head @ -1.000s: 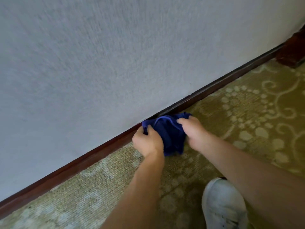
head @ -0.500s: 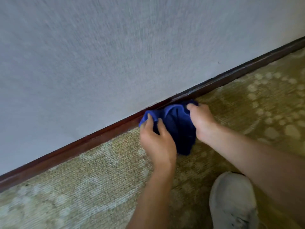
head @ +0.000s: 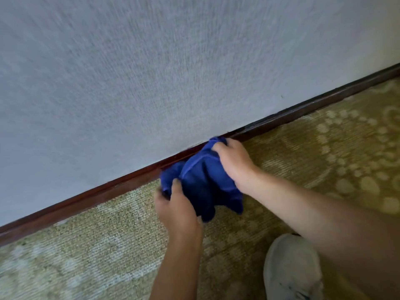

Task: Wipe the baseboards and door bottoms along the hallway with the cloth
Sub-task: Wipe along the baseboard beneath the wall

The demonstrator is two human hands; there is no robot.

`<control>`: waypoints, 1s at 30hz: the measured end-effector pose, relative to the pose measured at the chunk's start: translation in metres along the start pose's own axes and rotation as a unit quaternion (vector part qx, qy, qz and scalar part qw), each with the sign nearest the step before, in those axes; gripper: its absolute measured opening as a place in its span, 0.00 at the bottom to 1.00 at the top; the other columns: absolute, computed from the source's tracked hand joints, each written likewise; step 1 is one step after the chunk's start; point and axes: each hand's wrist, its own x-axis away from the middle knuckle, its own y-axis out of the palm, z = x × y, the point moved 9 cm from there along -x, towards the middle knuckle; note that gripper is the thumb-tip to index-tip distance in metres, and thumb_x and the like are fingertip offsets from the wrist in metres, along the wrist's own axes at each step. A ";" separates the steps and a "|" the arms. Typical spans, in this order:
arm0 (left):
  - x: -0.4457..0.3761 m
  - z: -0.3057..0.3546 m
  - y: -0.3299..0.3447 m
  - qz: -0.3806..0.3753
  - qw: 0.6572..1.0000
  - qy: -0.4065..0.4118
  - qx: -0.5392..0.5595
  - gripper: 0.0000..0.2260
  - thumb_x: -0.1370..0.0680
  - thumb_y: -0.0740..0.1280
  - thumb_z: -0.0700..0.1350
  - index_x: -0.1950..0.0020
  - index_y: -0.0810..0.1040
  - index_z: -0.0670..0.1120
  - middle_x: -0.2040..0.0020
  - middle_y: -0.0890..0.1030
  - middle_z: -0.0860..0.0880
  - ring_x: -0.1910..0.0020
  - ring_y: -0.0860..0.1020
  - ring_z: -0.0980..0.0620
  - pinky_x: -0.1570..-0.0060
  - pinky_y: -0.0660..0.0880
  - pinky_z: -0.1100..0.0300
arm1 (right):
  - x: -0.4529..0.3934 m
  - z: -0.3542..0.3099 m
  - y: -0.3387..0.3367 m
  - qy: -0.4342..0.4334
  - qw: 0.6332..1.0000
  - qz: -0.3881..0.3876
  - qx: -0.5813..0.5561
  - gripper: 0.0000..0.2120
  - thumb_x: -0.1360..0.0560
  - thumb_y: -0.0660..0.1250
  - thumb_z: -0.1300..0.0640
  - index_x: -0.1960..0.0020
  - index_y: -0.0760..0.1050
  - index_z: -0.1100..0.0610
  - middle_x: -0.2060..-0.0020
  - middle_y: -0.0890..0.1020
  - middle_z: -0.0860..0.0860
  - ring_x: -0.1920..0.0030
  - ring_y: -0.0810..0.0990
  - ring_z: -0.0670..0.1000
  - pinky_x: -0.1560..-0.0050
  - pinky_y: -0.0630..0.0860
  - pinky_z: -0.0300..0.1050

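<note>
1. Right hand (head: pixel 232 163) – fingers curled over the upper end of the cloth (head: pixel 203 180), gripping it against the baseboard (head: pixel 129 182).
2. Left hand (head: pixel 175 210) – thumb on top of the lower-left corner of the cloth and the fingers tucked under, so a pinch grip; fingertips are hidden.
3. Cloth sits between the two hands, bunched. Its top edge touches the baseboard just ahead of the right knuckles, and the loose tail hangs toward the carpet (head: pixel 97 245) below the right wrist.
4. Risk: the cloth is bunched, not flat, so only a small patch likely meets the wood and a pass could leave streaks or miss the top lip.
5. Risk: the tail may drag on the carpet and pick up lint, which then smears onto the baseboard.
6. Risk: with two hands pulling opposite corners, the cloth could slip out of the left pinch if the right hand sweeps away fast.
7. Risk: knuckles close to the wall (head: pixel 151 72) – pressing hard may scrape them or rub the textured wall above the right hand instead of the wood.
8. Risk: the shoe (head: pixel 292 267) is near the right forearm, well behind the hands; a crouched stance could tip if the reach stretches further along.
9. Frame is motion-blurred, so exact contact along the baseboard is hard to confirm.
10. Containers – none visible; no bucket, bottle or bin near either hand, nothing to report inside anything.
</note>
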 end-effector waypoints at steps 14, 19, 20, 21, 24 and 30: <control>-0.033 0.005 -0.063 0.150 0.984 -0.005 0.091 0.12 0.23 0.67 0.44 0.41 0.76 0.44 0.42 0.80 0.45 0.42 0.79 0.45 0.37 0.74 0.45 | 0.030 -0.002 0.085 0.014 0.976 -0.217 0.033 0.07 0.25 0.62 0.62 0.60 0.75 0.57 0.63 0.77 0.56 0.60 0.76 0.53 0.58 0.67 0.45; -0.040 -0.020 -0.047 0.035 0.994 -0.076 0.063 0.18 0.26 0.71 0.48 0.37 0.75 0.47 0.41 0.81 0.45 0.43 0.80 0.45 0.39 0.75 0.41 | 0.035 0.036 0.066 0.124 0.966 -0.201 -0.108 0.09 0.23 0.66 0.58 0.45 0.79 0.61 0.50 0.85 0.61 0.50 0.84 0.58 0.45 0.78 0.52; -0.039 -0.026 -0.038 -0.002 0.989 -0.115 0.088 0.21 0.26 0.72 0.48 0.35 0.75 0.47 0.41 0.81 0.44 0.43 0.81 0.43 0.40 0.75 0.39 | 0.035 0.040 0.066 0.141 0.965 -0.191 -0.112 0.11 0.23 0.67 0.57 0.44 0.79 0.60 0.49 0.85 0.60 0.49 0.84 0.58 0.44 0.78 0.53; -0.037 -0.026 -0.024 -0.052 0.980 -0.145 0.124 0.24 0.28 0.73 0.49 0.34 0.74 0.46 0.40 0.81 0.42 0.43 0.81 0.42 0.40 0.75 0.38 | 0.030 0.039 0.065 0.145 0.967 -0.174 -0.118 0.11 0.23 0.67 0.56 0.43 0.78 0.59 0.50 0.85 0.59 0.49 0.84 0.58 0.44 0.78 0.53; -0.035 -0.018 0.008 -0.126 0.965 -0.168 0.154 0.29 0.31 0.74 0.50 0.31 0.73 0.45 0.37 0.79 0.39 0.39 0.79 0.40 0.37 0.72 0.37 | 0.013 0.025 0.051 0.116 0.976 -0.148 -0.106 0.11 0.24 0.67 0.55 0.44 0.79 0.58 0.51 0.85 0.58 0.52 0.85 0.57 0.49 0.80 0.51; -0.031 -0.023 0.021 -0.126 0.974 -0.135 0.130 0.17 0.20 0.61 0.43 0.31 0.73 0.44 0.38 0.80 0.39 0.40 0.79 0.41 0.39 0.74 0.42 | 0.006 0.025 0.039 0.058 0.976 -0.122 -0.172 0.08 0.25 0.65 0.64 0.48 0.79 0.56 0.58 0.84 0.52 0.57 0.84 0.50 0.54 0.79 0.42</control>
